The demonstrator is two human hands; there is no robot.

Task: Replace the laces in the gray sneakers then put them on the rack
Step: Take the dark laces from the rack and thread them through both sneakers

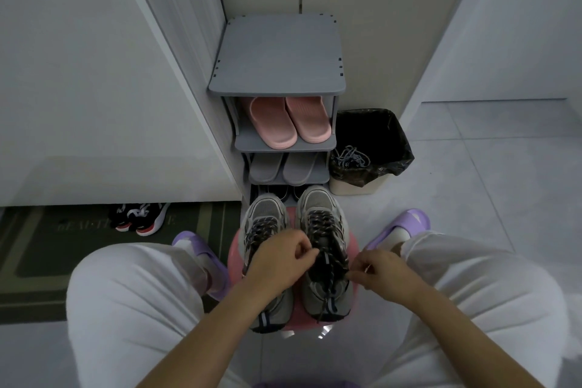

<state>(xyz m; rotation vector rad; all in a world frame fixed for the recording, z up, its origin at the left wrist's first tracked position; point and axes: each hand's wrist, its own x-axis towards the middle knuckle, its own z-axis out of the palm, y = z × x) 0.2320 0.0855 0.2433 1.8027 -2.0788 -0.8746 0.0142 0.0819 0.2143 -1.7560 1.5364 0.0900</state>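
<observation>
Head view: gray sneakers [318,208] stand side by side on a pink stool [234,253] between the knees, just near of the rack [277,53]. Left hand [280,257] and right hand [382,274] each pinch the right-side sneaker's dark lace [321,227] (speckled, already threaded).

The rack's top shelf [277,57] lies bare; pink slippers [289,120] and gray slippers [283,168] fill lower tiers (bin [371,148] flanks right).
</observation>
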